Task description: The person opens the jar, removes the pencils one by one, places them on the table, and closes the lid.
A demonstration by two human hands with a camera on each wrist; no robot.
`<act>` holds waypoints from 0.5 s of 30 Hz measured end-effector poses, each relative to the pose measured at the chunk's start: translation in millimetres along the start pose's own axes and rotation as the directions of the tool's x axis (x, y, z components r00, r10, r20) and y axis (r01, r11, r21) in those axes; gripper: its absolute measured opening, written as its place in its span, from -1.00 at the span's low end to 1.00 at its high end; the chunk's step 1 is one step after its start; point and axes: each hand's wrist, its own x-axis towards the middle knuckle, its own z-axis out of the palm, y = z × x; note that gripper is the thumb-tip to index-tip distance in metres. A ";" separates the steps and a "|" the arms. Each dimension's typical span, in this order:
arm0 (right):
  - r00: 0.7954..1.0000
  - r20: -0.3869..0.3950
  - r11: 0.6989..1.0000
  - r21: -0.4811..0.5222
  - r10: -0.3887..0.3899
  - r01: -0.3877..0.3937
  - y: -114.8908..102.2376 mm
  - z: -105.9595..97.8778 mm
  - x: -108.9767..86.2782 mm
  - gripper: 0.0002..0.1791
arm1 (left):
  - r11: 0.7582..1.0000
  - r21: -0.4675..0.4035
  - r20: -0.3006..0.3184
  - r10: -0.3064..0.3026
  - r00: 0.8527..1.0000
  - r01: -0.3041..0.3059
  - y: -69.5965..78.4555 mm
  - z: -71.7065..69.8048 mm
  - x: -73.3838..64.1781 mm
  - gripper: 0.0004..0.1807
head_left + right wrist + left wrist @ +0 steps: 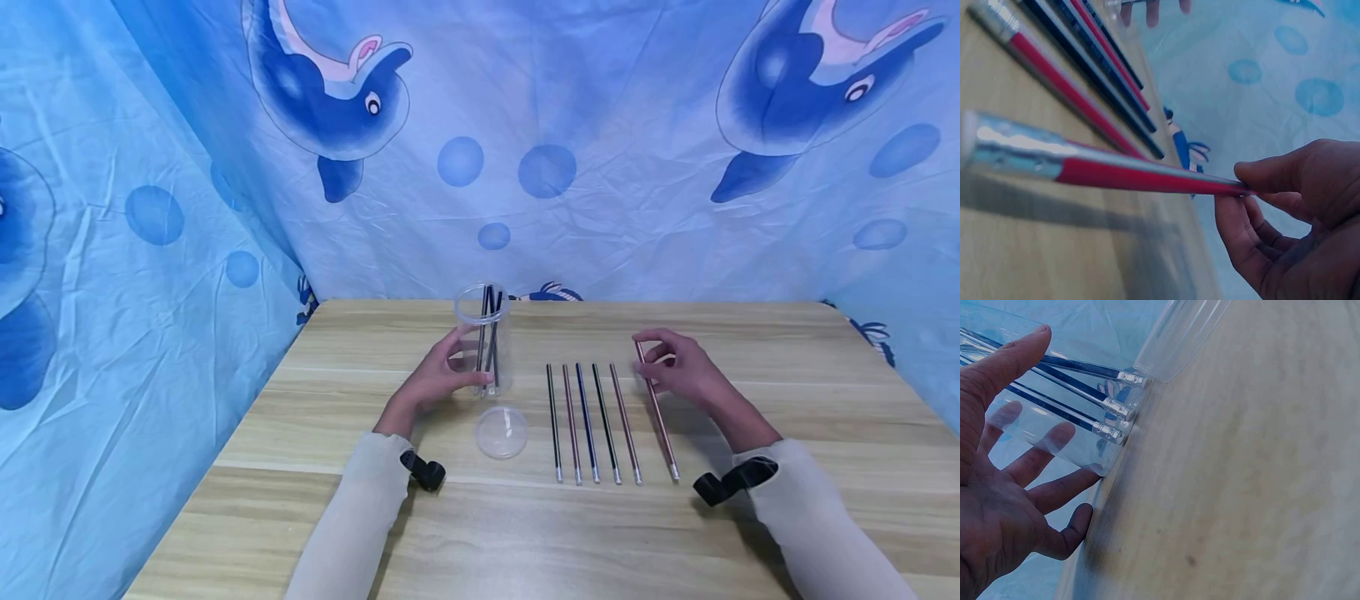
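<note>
Around the clear plastic canister (506, 354), the left hand (437, 375) curves its thumb and fingers, with dark eraser-tipped pencils (495, 340) leaning inside it. Well to the canister's right, past a row of five pencils (587, 421) on the wood-grain table (480, 542), the right hand (684, 367) pinches a red eraser-tipped pencil (658, 414) near its far end. Just on the canister's near side lies a round clear lid (502, 432).

Looks booth-like, makeshift and curtained off: hung with blue cartoon-print cloth (637, 225) at nine, twelve and three o'clock, closed in around a wood-grain counter (585, 542).
</note>
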 end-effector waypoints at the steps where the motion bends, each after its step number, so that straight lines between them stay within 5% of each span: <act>1: 1.000 0.006 1.000 -0.007 0.010 -0.010 1.5 -0.8 0.2 -0.46 | 1.000 -0.003 0.002 0.006 1.000 -0.006 -0.1 -0.1 0.3 0.00; 15: 0.987 0.036 0.985 -0.080 0.155 -0.152 21.7 3.9 4.8 -0.45 | 1.000 -0.008 0.018 -0.004 1.000 0.004 3.1 0.0 -1.2 0.04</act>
